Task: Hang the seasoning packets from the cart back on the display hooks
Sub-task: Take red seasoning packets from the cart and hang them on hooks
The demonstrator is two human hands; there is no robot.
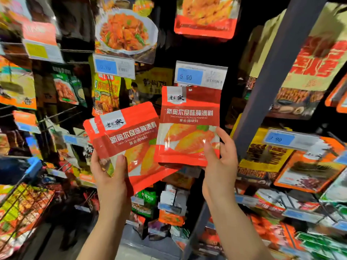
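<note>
- My right hand (pixel 218 162) holds one red New Orleans marinade packet (pixel 189 126) upright by its lower right corner, thumb across the front and fingers behind; I judge it is held low so the hang hole at the top stays free for the hook.
- That packet's top edge sits just under the price tag reading 5.50 (pixel 201 75), so I take that to be its peg. Whether the hole is already threaded or just lined up, I cannot tell.
- My left hand (pixel 110 173) clamps a small stack of the same red packets (pixel 129 136), tilted to the right, thumb on the front near the bottom edge. At least two are there, since a second red edge peeks out on the left; the exact count is hidden.
- I judge the stack is kept low and to the left to stay out of the way while the right hand works one packet at a time.
- The hook itself is hidden behind the tag and packet.
- The cart is not in view.
- The surrounding display is smeared with motion blur: the blue price tag (pixel 113 66) is unreadable, and most neighbouring packets show colour only.
- A grey shelf upright (pixel 277 76) crosses the right side and covers part of the goods behind it.
</note>
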